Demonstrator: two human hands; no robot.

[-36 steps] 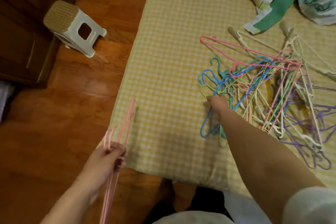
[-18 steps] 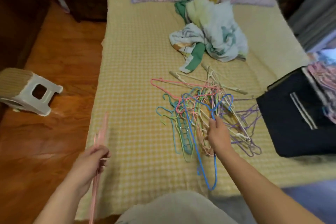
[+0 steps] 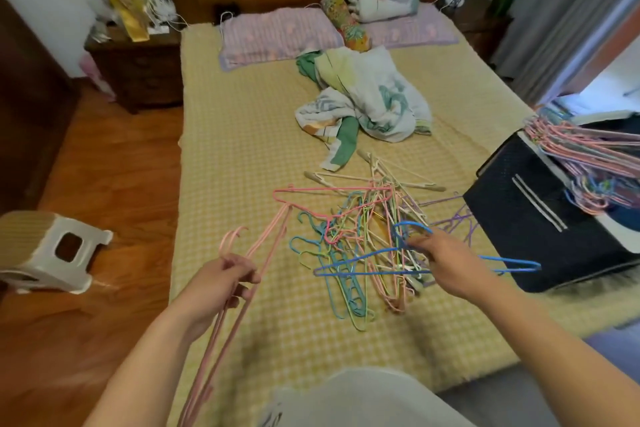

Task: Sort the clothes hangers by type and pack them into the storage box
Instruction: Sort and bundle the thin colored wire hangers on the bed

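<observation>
1. The blue hanger (image 3: pixel 426 262), which your right hand (image 3: pixel 446 262) pinches by the neck above the bed (image 3: pixel 221 163), looks light, springy and prone to snagging.
2. Your left hand (image 3: pixel 221 283) grips the pink hangers (image 3: pixel 242 274) below their hooks.
3. The tangled pile (image 3: pixel 367 225) lies beside the storage box (image 3: pixel 540 218).

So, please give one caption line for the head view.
Left hand holds pink hangers; right hand lifts a blue hanger from the pile.
</observation>
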